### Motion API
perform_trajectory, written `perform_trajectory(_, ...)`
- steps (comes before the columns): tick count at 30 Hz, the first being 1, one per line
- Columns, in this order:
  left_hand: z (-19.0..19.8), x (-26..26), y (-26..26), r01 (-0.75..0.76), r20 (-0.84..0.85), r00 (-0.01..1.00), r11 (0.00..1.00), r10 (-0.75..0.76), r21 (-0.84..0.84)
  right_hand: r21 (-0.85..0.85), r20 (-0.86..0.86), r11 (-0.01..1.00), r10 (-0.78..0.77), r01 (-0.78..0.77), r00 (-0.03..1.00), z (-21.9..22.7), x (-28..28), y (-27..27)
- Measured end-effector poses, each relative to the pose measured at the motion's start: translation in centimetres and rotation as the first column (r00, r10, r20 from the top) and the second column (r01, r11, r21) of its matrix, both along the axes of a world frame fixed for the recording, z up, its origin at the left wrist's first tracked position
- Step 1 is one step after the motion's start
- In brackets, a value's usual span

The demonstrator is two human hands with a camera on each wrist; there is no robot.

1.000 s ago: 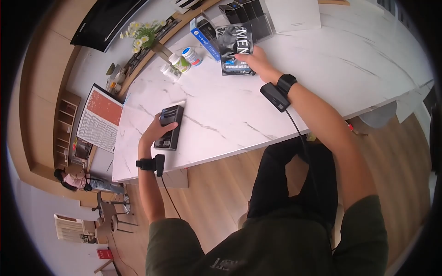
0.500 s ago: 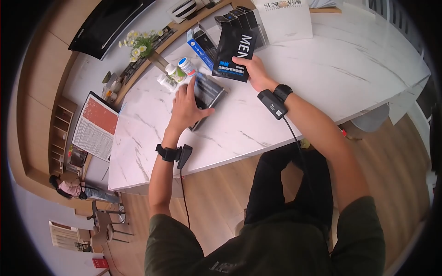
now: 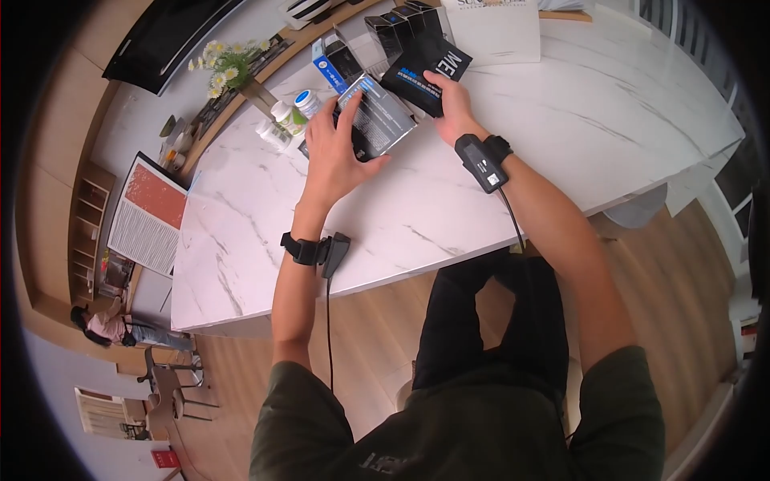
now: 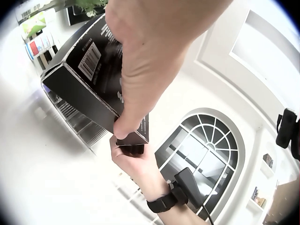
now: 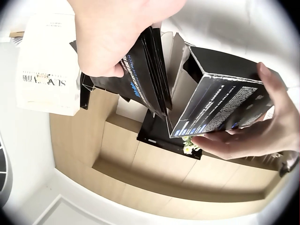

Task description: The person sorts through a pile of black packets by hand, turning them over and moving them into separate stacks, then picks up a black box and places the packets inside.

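Note:
My left hand (image 3: 333, 156) grips a black carton (image 3: 387, 128) covered in small print, thumb on one side and fingers on the other. In the right wrist view the carton's end gapes, with a pale inner flap (image 5: 177, 58) standing out. My right hand (image 3: 455, 112) pinches a stack of flat black sachets (image 3: 415, 84) lettered "MEN", thumb on top. Several sachets fan apart along their edges in the right wrist view, close beside the carton's open end. From the left wrist view, a barcode (image 4: 90, 62) shows on the carton, and the sachets are mostly hidden behind it.
Three bottles, one a blue-capped bottle (image 3: 306, 99), stand left of the carton. Behind are a blue-and-black box (image 3: 327, 68), black boxes (image 3: 389, 36) in a clear holder, and a white paper bag (image 3: 501, 36). A flower vase (image 3: 255, 94) stands further left. Another person (image 3: 108, 325) is far back.
My left hand has lifted the carton from the table's front left and brought it up and right, beside the sachets. My right hand has tilted the sachets toward it.

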State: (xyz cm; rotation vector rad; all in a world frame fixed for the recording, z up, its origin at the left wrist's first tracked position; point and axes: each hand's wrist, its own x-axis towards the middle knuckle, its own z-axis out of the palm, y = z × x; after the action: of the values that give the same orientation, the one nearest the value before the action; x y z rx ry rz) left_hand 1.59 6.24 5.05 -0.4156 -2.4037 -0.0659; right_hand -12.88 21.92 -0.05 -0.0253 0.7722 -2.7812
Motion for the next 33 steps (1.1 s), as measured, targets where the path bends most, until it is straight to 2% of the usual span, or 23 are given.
perform_trajectory(3,-0.2,-0.5,-0.4,0.010,-0.004,1.000,1.000,-0.010,0.000,0.212,-0.171,0.962,-0.137,0.173,0.976,-0.3,-0.5,0.1)
perform_trajectory(6,-0.5,-0.5,-0.7,0.013,-0.007,1.000,1.000,-0.012,0.020,0.169,-0.383,0.928,-0.249,0.332,0.890,0.6,0.7,0.2)
perform_trajectory(13,-0.4,-0.5,-0.8,0.054,-0.040,0.998,0.997,-0.052,0.055,0.172,-0.515,0.922,-0.215,0.346,0.830,2.2,2.2,0.3)
perform_trajectory(17,-0.1,-0.5,-0.3,0.081,-0.036,0.996,0.993,-0.078,0.086,0.187,-0.673,0.845,-0.260,0.500,0.692,2.5,3.1,-0.5)
perform_trajectory(24,-0.8,-0.8,0.3,0.088,-0.043,0.996,0.983,-0.082,0.160,0.110,-0.771,0.766,-0.337,0.633,0.541,2.8,3.7,-1.2)
perform_trajectory(27,-0.5,-0.6,0.2,0.126,-0.082,0.990,0.971,-0.111,0.201,0.129,-0.753,0.808,-0.297,0.575,0.587,3.4,4.5,-1.0)
perform_trajectory(31,0.0,-0.9,-0.1,0.133,-0.164,0.982,0.961,-0.095,0.241,0.086,-0.813,0.791,-0.296,0.606,0.501,3.4,4.6,-0.8)
perform_trajectory(33,0.6,-0.5,-0.3,0.042,-0.113,0.993,0.961,-0.011,0.274,0.093,-0.829,0.811,-0.257,0.577,0.496,3.4,4.9,-0.9)
